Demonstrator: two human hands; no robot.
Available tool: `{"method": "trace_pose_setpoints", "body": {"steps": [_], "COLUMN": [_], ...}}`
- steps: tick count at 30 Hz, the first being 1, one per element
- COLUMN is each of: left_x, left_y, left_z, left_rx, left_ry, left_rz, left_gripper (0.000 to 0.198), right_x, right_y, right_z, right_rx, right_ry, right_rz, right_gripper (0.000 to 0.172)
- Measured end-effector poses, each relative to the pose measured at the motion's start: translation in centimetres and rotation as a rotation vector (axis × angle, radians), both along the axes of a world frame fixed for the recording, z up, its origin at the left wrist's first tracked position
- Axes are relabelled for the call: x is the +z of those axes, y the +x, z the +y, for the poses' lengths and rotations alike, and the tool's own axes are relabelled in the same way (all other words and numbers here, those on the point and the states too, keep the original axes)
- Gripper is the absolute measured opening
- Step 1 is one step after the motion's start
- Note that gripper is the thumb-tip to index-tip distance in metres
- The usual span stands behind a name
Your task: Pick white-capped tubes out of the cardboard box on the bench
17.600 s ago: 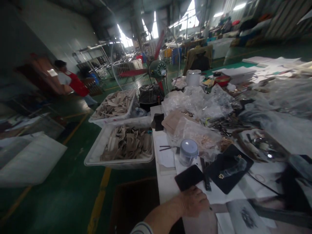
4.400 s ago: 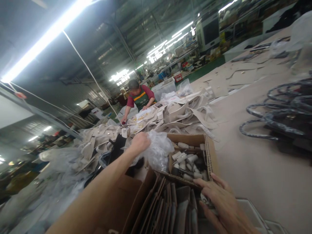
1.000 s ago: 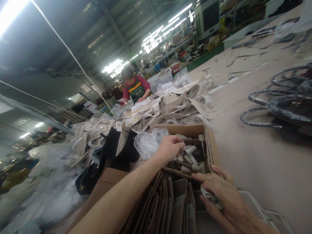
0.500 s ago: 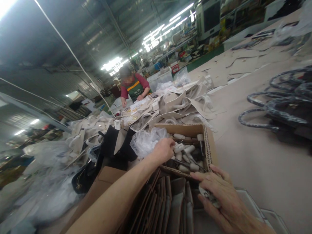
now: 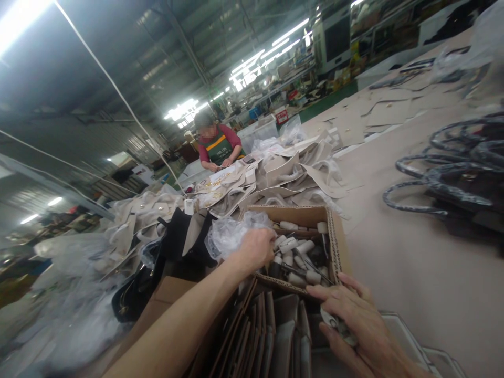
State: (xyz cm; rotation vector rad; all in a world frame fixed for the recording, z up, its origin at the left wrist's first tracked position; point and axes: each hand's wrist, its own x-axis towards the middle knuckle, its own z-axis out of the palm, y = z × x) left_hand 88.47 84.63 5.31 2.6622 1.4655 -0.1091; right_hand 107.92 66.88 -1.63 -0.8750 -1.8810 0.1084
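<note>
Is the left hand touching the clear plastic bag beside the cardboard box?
Touching. In the head view the left hand lies against the crumpled clear plastic bag at the near-left edge of the cardboard box, with no gap visible.

Glaring overhead tube lights, dim hall, blurred and warped edges.

Left hand (image 5: 258, 249) fingertips hidden inside cardboard box (image 5: 337, 247); right hand (image 5: 354, 325) grip possibly on small metal piece.
</note>
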Motion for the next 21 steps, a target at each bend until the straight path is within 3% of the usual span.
{"method": "trace_pose_setpoints", "body": {"steps": [3,7,15,21], "left_x": [0.8,0.6,-0.6,-0.7], "left_y": [1.4,1.8,0.9,0.4], "left_z": [-0.7,-1.4,-0.6,-0.9], "left_rx": [-0.024,0.109,0.187,0.135], "left_ry": [-0.101,-0.163,-0.285,-0.265], "left_rz": [0.073,0.181,0.086,0.046], "left_gripper": [0.023,0.032,0.015,0.014], "right_x": [-0.1,-0.4,-0.9,-1.0], "right_y": [0.0,0.0,0.2,0.3], "right_z": [0.0,-0.1,-0.2,-0.1], "right_rx": [-0.007,-0.009,-0.013,-0.014], "right_ry": [-0.003,-0.024,-0.043,-0.042], "right_rz": [0.004,0.000,0.009,0.021], "right_gripper": [0.026,0.021,0.023,0.024]}}
